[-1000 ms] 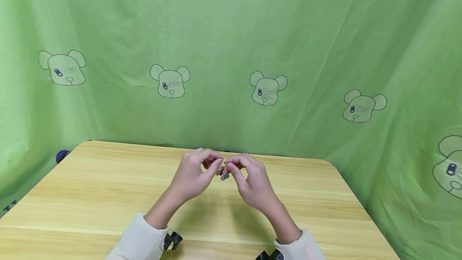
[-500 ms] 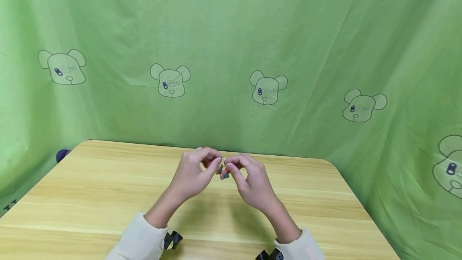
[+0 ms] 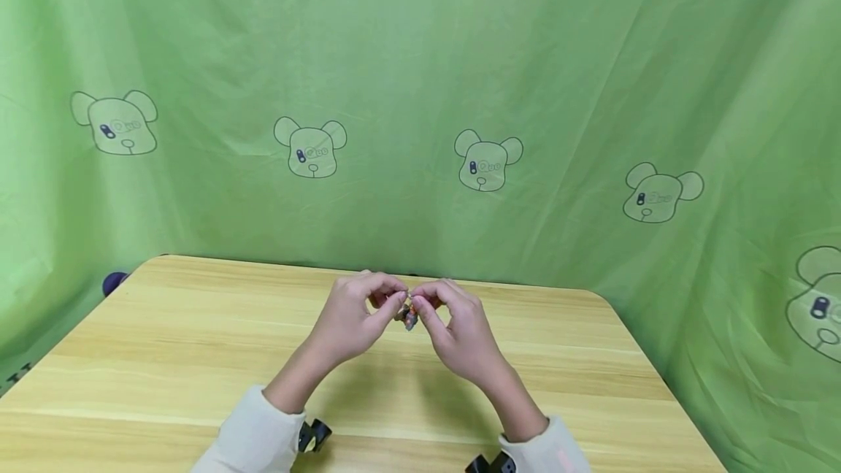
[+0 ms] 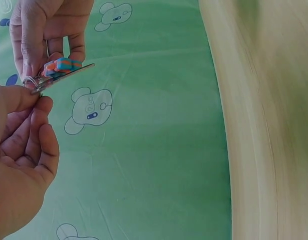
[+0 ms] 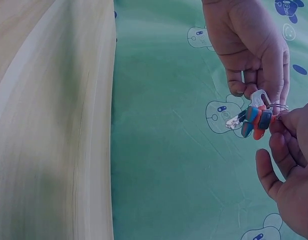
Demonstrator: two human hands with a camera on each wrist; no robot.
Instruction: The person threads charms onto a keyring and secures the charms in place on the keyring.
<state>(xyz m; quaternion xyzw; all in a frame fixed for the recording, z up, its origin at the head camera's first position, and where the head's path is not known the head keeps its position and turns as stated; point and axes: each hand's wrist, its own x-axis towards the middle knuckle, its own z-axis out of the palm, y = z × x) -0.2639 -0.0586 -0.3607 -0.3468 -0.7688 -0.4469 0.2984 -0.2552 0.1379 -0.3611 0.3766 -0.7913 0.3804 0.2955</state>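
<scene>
My left hand point(image 3: 351, 320) and right hand point(image 3: 463, 331) meet fingertip to fingertip over the table's far half. Between them they pinch a metal key ring point(image 5: 279, 106), thumb and index finger of each hand on it. From the ring hang silver keys point(image 5: 236, 120) and a small orange-and-blue charm point(image 5: 257, 121), which dangles below the fingertips in the head view. In the left wrist view the charm point(image 4: 62, 65) lies against a thin key point(image 4: 76, 71) seen edge-on. Fingertips partly cover the ring.
A pale wooden table point(image 3: 217, 341) with rounded far corners stretches under both arms. Behind it hangs a green curtain point(image 3: 394, 57) printed with bear heads. Black wrist cameras point(image 3: 314, 435) sit by the light sleeves point(image 3: 252, 433).
The dangling charm and keys have turned and swung slightly at the fingertips. Left fingertips have shifted a little right, closer to the right ones; the arms stay in place.
</scene>
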